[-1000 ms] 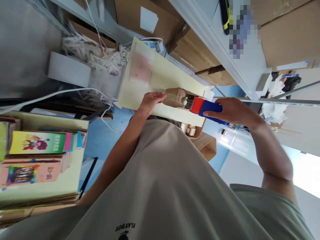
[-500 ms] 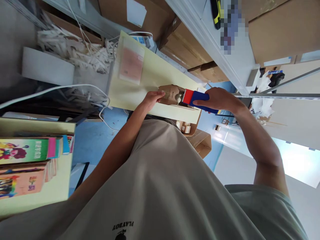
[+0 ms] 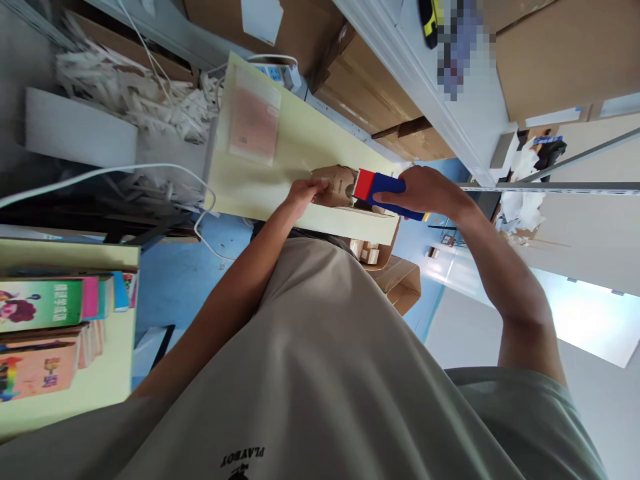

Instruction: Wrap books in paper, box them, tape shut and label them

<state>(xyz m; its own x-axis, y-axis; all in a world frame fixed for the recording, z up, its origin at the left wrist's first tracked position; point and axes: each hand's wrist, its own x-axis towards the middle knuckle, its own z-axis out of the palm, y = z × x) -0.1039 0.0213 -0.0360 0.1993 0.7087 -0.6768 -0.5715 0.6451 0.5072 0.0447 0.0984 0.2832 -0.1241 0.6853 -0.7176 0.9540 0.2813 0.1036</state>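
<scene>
A brown cardboard box (image 3: 336, 187) is held low over the pale yellow table (image 3: 305, 137), its left end pinched between thumb and fingers of the left hand (image 3: 301, 196). A red-and-blue item (image 3: 364, 183) is grasped by its blue part in the right hand (image 3: 423, 190); its red end is brought to the right side of the box, though how far it has been entered cannot be told. Dark print is carried on the box, too small to be read. "PLAYBOY" is printed in dark letters, upside down, on the grey shirt (image 3: 320, 333), beside a dark emblem cut by the near edge. At near left, Chinese characters are borne by a green-covered book (image 3: 50, 303) and by a pink one (image 3: 47, 373); they cannot be read with certainty. On the far left of the table a pink booklet (image 3: 255, 123) is laid, its faint marks illegible. A white label (image 3: 262, 20) is fixed to a carton (image 3: 305, 27) behind, with no legible words.
</scene>
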